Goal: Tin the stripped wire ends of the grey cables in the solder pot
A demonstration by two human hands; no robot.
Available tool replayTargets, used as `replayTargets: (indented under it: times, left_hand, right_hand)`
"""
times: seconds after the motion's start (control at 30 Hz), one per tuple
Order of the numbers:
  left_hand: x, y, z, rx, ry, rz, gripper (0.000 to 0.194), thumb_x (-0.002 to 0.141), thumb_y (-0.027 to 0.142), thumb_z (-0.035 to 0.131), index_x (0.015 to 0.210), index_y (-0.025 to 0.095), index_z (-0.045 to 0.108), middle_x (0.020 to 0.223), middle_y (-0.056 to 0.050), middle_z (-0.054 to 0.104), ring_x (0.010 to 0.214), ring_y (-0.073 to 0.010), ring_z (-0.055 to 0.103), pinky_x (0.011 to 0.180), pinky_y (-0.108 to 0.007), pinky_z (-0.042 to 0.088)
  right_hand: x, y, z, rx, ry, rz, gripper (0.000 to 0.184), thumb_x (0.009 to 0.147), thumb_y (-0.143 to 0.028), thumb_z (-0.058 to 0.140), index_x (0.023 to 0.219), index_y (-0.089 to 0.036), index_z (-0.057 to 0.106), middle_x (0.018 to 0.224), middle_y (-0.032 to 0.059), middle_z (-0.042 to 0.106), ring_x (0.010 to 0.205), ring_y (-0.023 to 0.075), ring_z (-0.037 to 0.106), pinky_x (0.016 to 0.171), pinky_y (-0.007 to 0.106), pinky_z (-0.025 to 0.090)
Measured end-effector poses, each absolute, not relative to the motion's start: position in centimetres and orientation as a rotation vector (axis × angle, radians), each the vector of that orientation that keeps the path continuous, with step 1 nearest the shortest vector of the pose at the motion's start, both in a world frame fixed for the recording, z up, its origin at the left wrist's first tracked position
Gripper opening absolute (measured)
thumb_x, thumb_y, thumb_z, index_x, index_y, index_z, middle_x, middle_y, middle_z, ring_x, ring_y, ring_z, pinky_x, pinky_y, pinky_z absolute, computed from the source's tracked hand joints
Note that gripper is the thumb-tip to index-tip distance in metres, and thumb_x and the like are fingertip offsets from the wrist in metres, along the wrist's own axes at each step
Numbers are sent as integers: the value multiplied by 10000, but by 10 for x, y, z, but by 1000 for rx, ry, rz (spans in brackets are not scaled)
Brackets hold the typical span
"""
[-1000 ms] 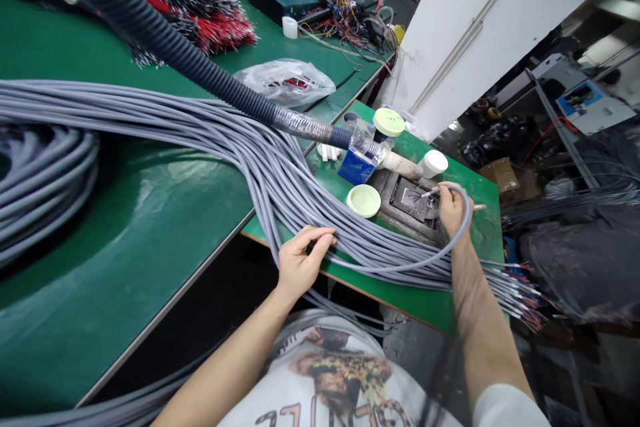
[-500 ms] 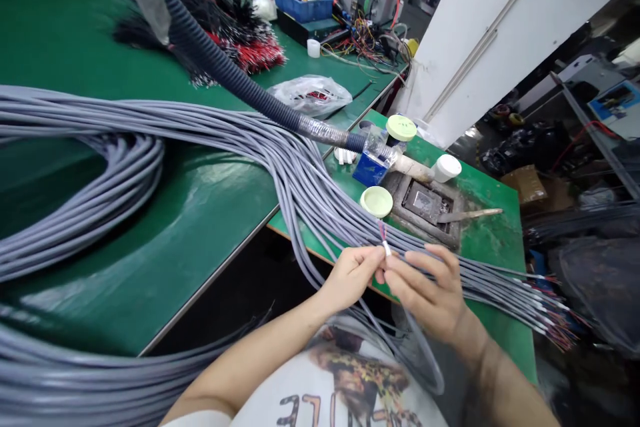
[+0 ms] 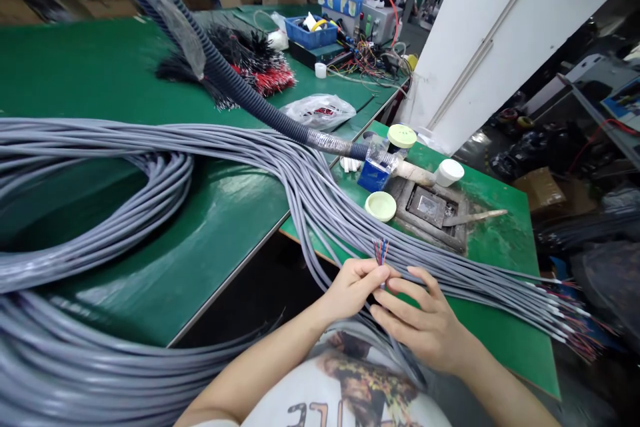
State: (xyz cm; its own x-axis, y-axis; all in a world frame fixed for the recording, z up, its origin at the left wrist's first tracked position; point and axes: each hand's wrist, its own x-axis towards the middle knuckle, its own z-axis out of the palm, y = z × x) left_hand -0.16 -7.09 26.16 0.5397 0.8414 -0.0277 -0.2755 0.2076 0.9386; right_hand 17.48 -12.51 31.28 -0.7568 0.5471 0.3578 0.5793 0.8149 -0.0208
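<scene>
Lower centre of frame, here's action: left hand [image 3: 356, 288] pinching cable end [image 3: 381, 252] between thumb and forefinger, coloured wires fanning upward just above fingertips. Right hand [image 3: 425, 320] close in from right, outer fingers spread; can't tell whether its fingertips pinch too. Behind, grey cable bundle [image 3: 240, 148] sweeping from left edge to lower right. Right of centre: grimy square tray [image 3: 404, 217], flat blade [image 3: 475, 217] across it, pale green dish [image 3: 381, 207] just left.

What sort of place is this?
Probably a wiring workshop: long gray cables run across a green table, colored wires stick up at the left hand, and blue bins stand behind.
</scene>
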Motion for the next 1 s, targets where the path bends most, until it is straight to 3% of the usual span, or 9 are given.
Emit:
replayTargets:
  times: [0.23, 0.83, 0.93, 1.0]
  left_hand:
    - [-2, -71, 264, 1087, 571, 855, 373, 886, 422, 524, 937, 119, 734, 718, -56, 694, 644, -129, 606, 628, -211, 473]
    - [-4, -68, 259, 1129, 573, 849, 415, 883, 463, 505, 907, 113, 728, 735, -65, 687, 663, -144, 595, 644, -236, 461]
    - [-1, -68, 257, 1173, 659, 904, 392, 874, 453, 525, 828, 124, 733, 777, -75, 698, 720, -164, 608, 691, -258, 472]
    - [1, -67, 258, 1250, 697, 946, 381, 880, 433, 523, 757, 137, 729, 809, -83, 702, 777, -177, 612, 748, -279, 469]
  right_hand:
    - [172, -125, 314, -877, -2597, -89, 290, 892, -126, 511, 1125, -236, 645, 1225, -28, 643, 1201, 184, 469, 1148, 462, 183]
    - [169, -123, 312, -888, -2581, -56, 303, 878, -124, 495, 1118, -245, 635, 1135, 12, 682, 1153, 185, 517, 1098, 459, 267]
    - [171, -122, 313, -916, -2454, 77, 331, 854, -88, 484, 1121, -225, 623, 1088, 41, 691, 1065, 194, 566, 1016, 443, 370]
    - [173, -119, 313, -1044, -2256, 225, 279, 843, -97, 503, 1066, -203, 634, 981, 59, 702, 930, 187, 608, 880, 390, 463]
